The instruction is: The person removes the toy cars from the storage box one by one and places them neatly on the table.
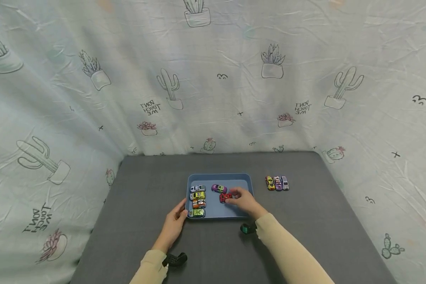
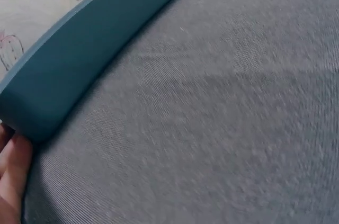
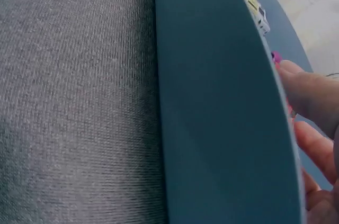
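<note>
A blue tray [image 1: 216, 215] lies on the dark grey table, with several toy cars inside. At its near left corner my left hand [image 1: 173, 223] rests against the outside wall, fingers along the left side and thumb by the corner. My right hand [image 1: 244, 201] reaches over the tray's near right part and pinches a red toy car [image 1: 224, 197] between thumb and fingers. Just behind it sits a purple and green toy car [image 1: 219, 188]. In the right wrist view, the tray wall [image 3: 222, 97] hides most of the red car.
Along the tray's left side stand a white toy car [image 1: 197, 188], a yellow one [image 1: 197, 195], an orange and white one [image 1: 199, 203] and a green one [image 1: 197, 213]. Right of the tray, a yellow-red car [image 1: 270, 183], a purple one [image 1: 277, 183] and a silver one [image 1: 285, 183] stand side by side.
</note>
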`<action>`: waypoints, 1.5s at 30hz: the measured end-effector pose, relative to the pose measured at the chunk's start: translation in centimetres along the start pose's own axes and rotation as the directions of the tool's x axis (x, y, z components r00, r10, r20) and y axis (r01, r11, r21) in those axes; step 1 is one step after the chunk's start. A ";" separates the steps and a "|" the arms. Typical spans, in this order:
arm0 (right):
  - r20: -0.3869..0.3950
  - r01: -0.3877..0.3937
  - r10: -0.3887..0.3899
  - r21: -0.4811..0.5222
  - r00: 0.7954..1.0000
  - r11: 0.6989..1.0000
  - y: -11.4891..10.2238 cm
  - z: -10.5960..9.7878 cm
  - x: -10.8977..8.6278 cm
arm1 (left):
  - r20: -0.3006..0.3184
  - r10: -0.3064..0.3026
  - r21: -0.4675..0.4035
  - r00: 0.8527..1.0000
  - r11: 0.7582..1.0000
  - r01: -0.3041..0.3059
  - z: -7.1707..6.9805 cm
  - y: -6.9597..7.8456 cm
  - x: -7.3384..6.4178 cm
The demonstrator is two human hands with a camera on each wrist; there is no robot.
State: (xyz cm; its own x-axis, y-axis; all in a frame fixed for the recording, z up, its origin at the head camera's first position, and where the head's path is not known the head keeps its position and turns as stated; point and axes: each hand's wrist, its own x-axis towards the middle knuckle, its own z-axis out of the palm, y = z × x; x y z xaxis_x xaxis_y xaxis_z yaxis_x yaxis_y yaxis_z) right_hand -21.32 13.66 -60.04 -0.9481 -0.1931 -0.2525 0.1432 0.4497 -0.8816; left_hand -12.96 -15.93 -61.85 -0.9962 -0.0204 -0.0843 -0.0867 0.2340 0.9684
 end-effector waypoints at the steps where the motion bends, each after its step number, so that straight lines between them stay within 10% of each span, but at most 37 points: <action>1: 0.004 -0.008 0.008 0.000 1.000 1.000 0.1 0.0 0.0 | 0.004 -0.003 0.000 1.000 1.000 0.003 0.0 0.0 0.0; 45: -0.050 0.055 -0.065 -0.195 0.997 0.979 0.0 0.4 -0.2 | 0.006 -0.080 0.042 0.997 0.996 0.080 0.2 1.0 0.4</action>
State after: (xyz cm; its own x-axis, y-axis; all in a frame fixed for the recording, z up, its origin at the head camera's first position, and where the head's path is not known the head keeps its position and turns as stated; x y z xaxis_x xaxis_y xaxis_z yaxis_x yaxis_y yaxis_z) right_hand -21.01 13.35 -60.18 -0.9683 -0.1787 -0.1743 0.0332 0.5999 -0.7994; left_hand -13.42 -15.53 -61.00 -0.9860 -0.0331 -0.1633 -0.1661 0.2727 0.9477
